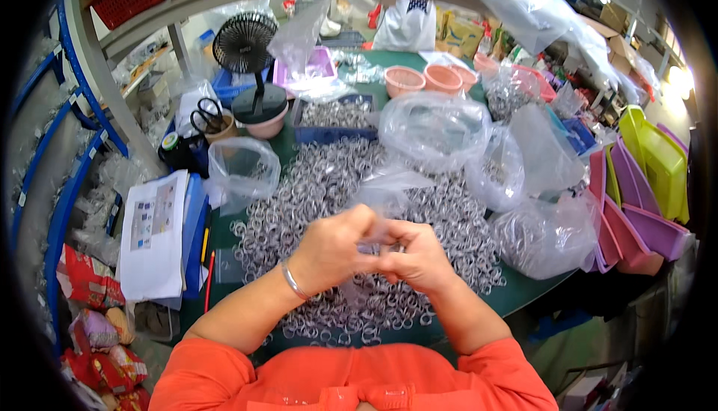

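Both my hands meet over a wide pile of small silvery metal rings (314, 186) spread across the green table. My left hand (333, 249), with a bangle (293, 280) on its wrist, is closed with its fingers curled towards the other hand. My right hand (417, 256) is closed as well, thumb and fingers pinched together. Between the fingertips is something small, partly see-through and greyish, too blurred and covered to name. Just beyond the hands, a clear plastic bag (393, 185) lies on the rings.
Clear bags (548, 237) stand right of the pile, one open bag (243, 172) left. Behind are a blue tray (335, 133) of rings, a black fan (244, 44) and pink bowls (404, 80). Papers (153, 235) lie left; coloured bins (652, 164) lean right.
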Demonstrator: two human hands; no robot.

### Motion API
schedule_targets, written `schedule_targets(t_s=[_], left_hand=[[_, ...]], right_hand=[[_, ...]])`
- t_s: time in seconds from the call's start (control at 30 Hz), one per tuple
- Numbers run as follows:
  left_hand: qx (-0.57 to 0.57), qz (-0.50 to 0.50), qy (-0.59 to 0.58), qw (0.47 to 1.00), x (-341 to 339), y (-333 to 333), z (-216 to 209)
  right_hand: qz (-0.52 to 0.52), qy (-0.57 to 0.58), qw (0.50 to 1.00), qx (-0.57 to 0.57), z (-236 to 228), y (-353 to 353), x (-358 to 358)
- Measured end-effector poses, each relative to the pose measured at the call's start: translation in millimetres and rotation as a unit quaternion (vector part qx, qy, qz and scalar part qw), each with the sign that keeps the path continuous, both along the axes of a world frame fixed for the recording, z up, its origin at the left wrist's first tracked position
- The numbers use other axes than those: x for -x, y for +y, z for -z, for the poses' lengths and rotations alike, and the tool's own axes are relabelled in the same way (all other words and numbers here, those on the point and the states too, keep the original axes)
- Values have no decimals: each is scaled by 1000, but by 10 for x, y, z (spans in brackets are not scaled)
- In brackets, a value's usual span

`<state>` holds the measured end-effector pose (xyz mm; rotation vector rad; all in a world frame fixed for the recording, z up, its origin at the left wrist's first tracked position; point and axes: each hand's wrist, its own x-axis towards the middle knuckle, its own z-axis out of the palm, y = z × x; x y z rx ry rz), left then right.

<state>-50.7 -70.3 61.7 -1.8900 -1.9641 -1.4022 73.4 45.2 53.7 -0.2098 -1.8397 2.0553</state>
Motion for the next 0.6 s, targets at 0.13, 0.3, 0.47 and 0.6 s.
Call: schedule_targets(t_s=[0.13,0.3,0.47,0.6], left_hand=[[237,128,-203,942,57,-334,-68],[-85,-145,-392,905,508,-369,-68],[-149,-290,128,937,451,-321,-251],[122,51,-101,986,-355,-235,185]], right_hand=[[-36,-72,995,56,212,-116,-32],[125,-17,977,170,430,66,-253],[255,79,942,205,615,110,-261],[198,89,969,119,686,-148,-85]])
